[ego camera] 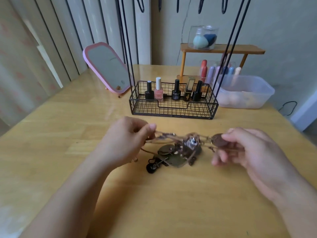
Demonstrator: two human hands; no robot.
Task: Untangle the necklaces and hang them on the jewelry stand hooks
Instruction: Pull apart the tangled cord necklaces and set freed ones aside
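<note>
Necklaces [178,152]: one tangled clump, strand count unreadable, mid-counter, partly lifted. Left hand [125,140] pinches cords at clump's left; right hand [243,148] pinches round disc pendant [218,140] at right. Jewelry stand [173,100] just behind: wire basket base, five bottles [176,91] inside, six hooks [201,6] at top. Bare counter [171,203] in front, toward near edge.

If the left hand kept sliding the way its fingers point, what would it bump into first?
The left hand points right, along the chains it pinches. It would probably meet the necklace tangle first, then the right hand holding a round pendant. Depth is hard to judge.
</note>
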